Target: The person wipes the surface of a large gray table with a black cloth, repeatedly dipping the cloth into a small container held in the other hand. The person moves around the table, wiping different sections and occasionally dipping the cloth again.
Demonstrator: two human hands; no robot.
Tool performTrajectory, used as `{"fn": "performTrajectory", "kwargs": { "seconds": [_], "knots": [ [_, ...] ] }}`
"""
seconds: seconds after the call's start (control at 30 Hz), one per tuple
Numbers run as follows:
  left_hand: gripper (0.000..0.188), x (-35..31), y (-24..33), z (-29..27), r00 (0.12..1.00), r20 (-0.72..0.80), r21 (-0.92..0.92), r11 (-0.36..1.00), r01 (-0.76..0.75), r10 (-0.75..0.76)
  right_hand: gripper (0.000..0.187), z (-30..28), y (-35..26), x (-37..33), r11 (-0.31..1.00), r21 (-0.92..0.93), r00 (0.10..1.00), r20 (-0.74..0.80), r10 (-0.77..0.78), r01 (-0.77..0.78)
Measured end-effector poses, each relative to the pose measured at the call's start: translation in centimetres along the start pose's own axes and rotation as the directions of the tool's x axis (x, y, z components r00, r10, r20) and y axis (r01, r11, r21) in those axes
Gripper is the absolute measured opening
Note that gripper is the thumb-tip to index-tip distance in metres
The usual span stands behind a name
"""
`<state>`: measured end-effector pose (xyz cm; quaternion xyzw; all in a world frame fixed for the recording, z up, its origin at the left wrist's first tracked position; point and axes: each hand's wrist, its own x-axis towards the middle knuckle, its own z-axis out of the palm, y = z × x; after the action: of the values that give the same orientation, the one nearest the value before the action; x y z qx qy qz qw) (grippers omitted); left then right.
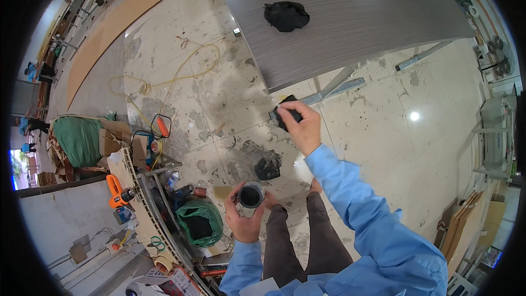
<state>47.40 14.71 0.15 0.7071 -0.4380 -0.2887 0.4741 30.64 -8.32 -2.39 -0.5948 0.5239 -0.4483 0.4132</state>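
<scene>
Above the tiled floor (378,137), I have a round cup (251,183) of dark stuff, with the left hand (244,221) curled around its side. Farther forward, the right hand (304,127) pinches a black pad (288,114) near the corner of the grey bench (356,16), which carries a crumpled black cloth (286,16).

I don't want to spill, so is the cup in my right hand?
No, your left hand has its fingers around the cup.
</scene>
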Motion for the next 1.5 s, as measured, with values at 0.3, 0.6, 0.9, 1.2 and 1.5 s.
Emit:
{"fn": "performTrajectory", "kwargs": {
  "seconds": [0.3,0.6,0.9,1.2,1.5],
  "knots": [
    [0.068,-0.3,-0.6,-1.2,1.000,-0.019,-0.006,1.000,0.008,-0.008,0.012,1.8,-1.4,-0.8,0.998,0.066,0.985,-0.171,0.007,0.005],
    [0.068,-0.4,-0.7,-1.7,1.000,-0.011,0.025,1.000,0.018,-0.017,0.012,2.3,-1.8,-1.2,0.998,0.060,0.988,-0.151,0.019,-0.010],
    [0.068,-0.5,-0.5,-1.5,1.000,-0.023,0.003,1.000,-0.004,0.004,0.011,1.7,-2.7,-1.0,0.996,0.068,0.987,-0.151,0.059,-0.050],
    [0.068,-0.6,-0.2,-1.1,1.000,-0.016,0.003,1.000,0.017,-0.017,0.011,0.7,-2.8,-1.0,1.000,0.027,0.987,-0.161,0.010,-0.005],
    [0.069,-0.4,-0.3,-0.6,1.000,-0.011,-0.020,1.000,0.007,-0.008,0.011,0.3,-2.8,-0.8,0.995,-0.063,0.989,-0.124,-0.080,0.072]
  ]
}}
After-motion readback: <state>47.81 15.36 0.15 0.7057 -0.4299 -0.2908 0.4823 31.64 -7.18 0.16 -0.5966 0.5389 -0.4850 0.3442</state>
